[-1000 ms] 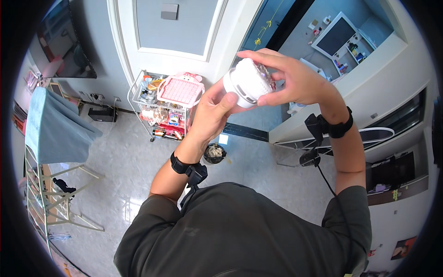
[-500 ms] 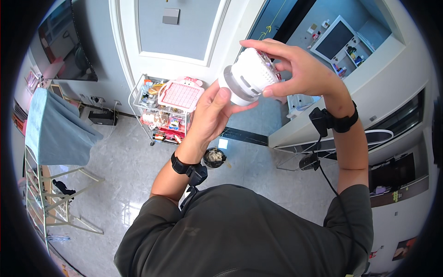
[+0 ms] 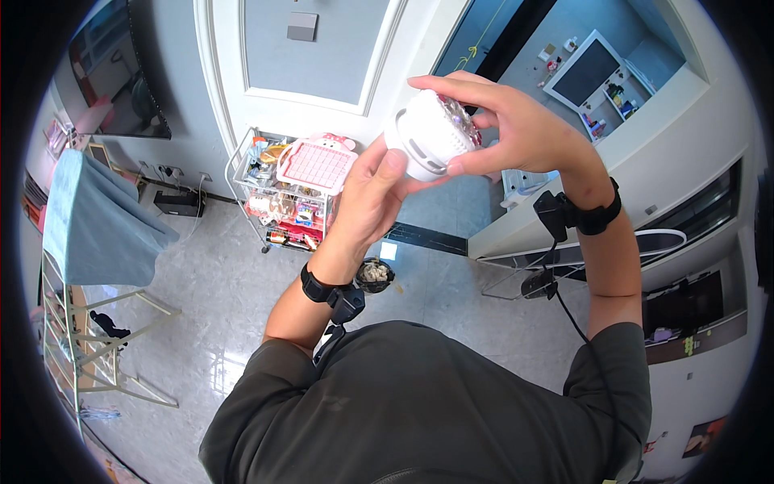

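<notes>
Up in front of me, both hands hold a white, round two-part case [image 3: 431, 139]. Its upper part has slots in the side and a face covered with pink and silvery decoration, tilted up to the right. My left hand [image 3: 376, 179] is closed round the lower part, thumb on its near side. My right hand [image 3: 528, 121] grips the decorated part between the thumb below and the fingers above. The two parts sit close against each other; whether they are joined I cannot tell. Each wrist carries a black strap with a small device.
Beyond my left hand stands a wire trolley [image 3: 278, 202] with a pink basket [image 3: 321, 164] and packed small goods. A black bin [image 3: 374, 275] is on the floor below. At left is a drying rack with a blue cloth [image 3: 105, 226]; a white door [image 3: 314, 64] is ahead.
The case's two parts have come together, and the grey band between them is now covered. My right hand has moved slightly left with the decorated part.
</notes>
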`<state>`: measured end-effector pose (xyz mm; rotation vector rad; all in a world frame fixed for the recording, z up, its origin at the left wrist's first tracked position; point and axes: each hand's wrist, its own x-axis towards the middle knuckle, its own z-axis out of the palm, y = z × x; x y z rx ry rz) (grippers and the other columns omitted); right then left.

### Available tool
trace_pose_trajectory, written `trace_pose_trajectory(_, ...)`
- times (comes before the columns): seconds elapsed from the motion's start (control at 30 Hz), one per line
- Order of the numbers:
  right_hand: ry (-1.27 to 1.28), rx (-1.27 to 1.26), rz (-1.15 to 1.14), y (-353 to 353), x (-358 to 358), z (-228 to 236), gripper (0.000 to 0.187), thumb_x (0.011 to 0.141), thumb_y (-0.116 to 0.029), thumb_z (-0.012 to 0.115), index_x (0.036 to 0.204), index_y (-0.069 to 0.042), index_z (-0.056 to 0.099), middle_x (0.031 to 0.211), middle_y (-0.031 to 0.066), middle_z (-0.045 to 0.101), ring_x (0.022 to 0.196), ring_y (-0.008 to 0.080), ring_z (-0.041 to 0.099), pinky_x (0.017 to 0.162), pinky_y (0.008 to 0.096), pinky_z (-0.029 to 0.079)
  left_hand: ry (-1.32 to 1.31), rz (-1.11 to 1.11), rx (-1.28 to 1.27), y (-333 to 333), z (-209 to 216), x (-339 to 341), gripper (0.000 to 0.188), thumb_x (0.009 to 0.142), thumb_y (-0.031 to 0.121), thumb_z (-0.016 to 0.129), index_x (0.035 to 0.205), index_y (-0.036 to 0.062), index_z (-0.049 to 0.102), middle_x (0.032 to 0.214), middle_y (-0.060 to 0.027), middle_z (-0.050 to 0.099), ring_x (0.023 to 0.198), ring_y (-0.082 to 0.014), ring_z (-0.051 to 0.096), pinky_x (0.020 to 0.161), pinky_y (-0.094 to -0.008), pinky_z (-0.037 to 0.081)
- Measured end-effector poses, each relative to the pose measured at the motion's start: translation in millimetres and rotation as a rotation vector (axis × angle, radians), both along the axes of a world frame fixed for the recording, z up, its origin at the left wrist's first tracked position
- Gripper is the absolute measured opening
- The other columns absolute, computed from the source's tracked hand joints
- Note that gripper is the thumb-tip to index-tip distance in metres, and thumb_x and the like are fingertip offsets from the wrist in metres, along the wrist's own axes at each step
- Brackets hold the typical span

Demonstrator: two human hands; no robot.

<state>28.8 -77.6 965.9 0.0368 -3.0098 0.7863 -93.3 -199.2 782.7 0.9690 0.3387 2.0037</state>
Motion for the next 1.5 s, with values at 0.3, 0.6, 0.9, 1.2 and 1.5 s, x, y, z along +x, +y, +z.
trace_pose_trajectory(0.3,-0.011,0.183,-0.001,-2.3,0.3,11.8,0.09,0.075,-0.027,0.084,0.157,-0.014,0.049,0.135,0.0068,0.055,0.106,0.0159,0.056,0.086,0.0256,0.05,-0.036,-0.047,0.068,3.4,-0.2,-5.1,0.076,0.098,0.039,0.073,0.152,-0.0054,0.043,0.147,-0.0183,0.055,0.134,-0.0303,0.059,0.11,-0.0506,0.052)
trace_pose_trajectory(0.6,0.03,0.08,0.248,18.5,-5.4,-0.8,0.088,0.075,-0.02,0.083,0.156,-0.01,0.05,0.15,0.0133,0.052,0.138,0.025,0.051,0.112,0.0359,0.045,-0.019,-0.107,0.059,6.1,-7.3,-6.9,0.073,0.102,0.041,0.067,0.15,-0.0091,0.043,0.146,-0.0207,0.056,0.132,-0.0322,0.06,0.109,-0.0507,0.053)
trace_pose_trajectory(0.9,-0.007,0.121,0.19,17.2,-2.6,-8.5,0.088,0.071,-0.011,0.08,0.154,-0.009,0.052,0.151,0.0139,0.051,0.138,0.0306,0.051,0.116,0.039,0.041,-0.021,-0.136,-0.025,7.4,-9.3,-8.4,0.076,0.107,0.052,0.052,0.148,-0.0114,0.04,0.145,-0.0239,0.055,0.13,-0.0351,0.062,0.106,-0.0515,0.056)
trace_pose_trajectory(1.2,0.037,0.184,0.236,18.3,-0.2,-24.0,0.085,0.072,-0.009,0.083,0.151,-0.009,0.053,0.145,0.0147,0.054,0.134,0.0317,0.053,0.114,0.0388,0.042,-0.234,-0.545,-0.047,19.6,-17.6,-20.7,0.073,0.109,0.054,0.044,0.155,-0.0014,0.033,0.148,-0.0232,0.053,0.131,-0.0363,0.061,0.101,-0.0479,0.062)
trace_pose_trajectory(1.5,0.027,-0.025,-0.204,32.1,5.9,-49.5,0.082,0.082,-0.013,0.083,0.155,-0.006,0.047,0.142,0.0133,0.055,0.128,0.0196,0.057,0.098,0.0332,0.057,0.054,0.189,-0.067,36.3,-28.6,-3.0,0.075,0.097,0.027,0.077,0.155,-0.0013,0.04,0.147,-0.0149,0.054,0.137,-0.0255,0.054,0.114,-0.0406,0.045)
